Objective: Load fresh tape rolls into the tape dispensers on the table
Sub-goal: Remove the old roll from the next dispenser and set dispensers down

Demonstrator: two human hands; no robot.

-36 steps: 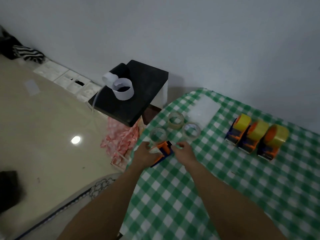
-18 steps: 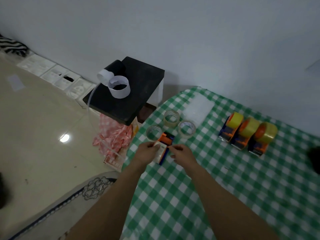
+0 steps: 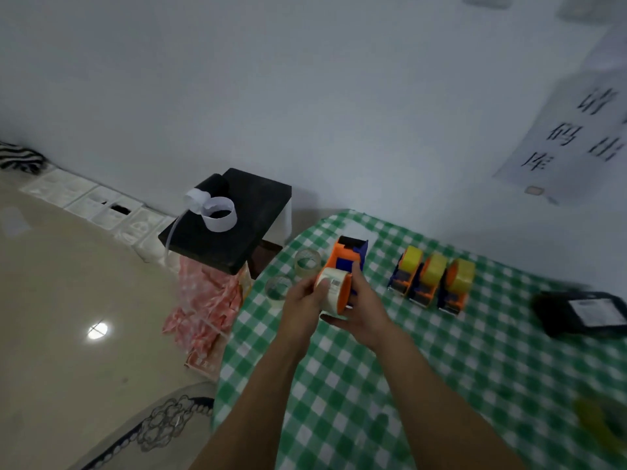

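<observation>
Two clear rolls (image 3: 307, 262) sit by the table's (image 3: 373, 385) left edge, three loaded dispensers (image 3: 431, 279) beyond. Left hand (image 3: 303, 305) grips a white roll (image 3: 330, 293), right hand (image 3: 364, 308) the dispenser (image 3: 349, 262), now lifted off the table.

An orange and blue dispenser (image 3: 347, 261) sat tilted in the right hand (image 3: 364, 307), a pale roll (image 3: 332, 293) at its near end gripped by the left hand (image 3: 302, 307). Two clear rolls (image 3: 307, 262) lay flat just left. Three loaded dispensers (image 3: 427, 279) with yellow tape stood side by side to the right.
</observation>
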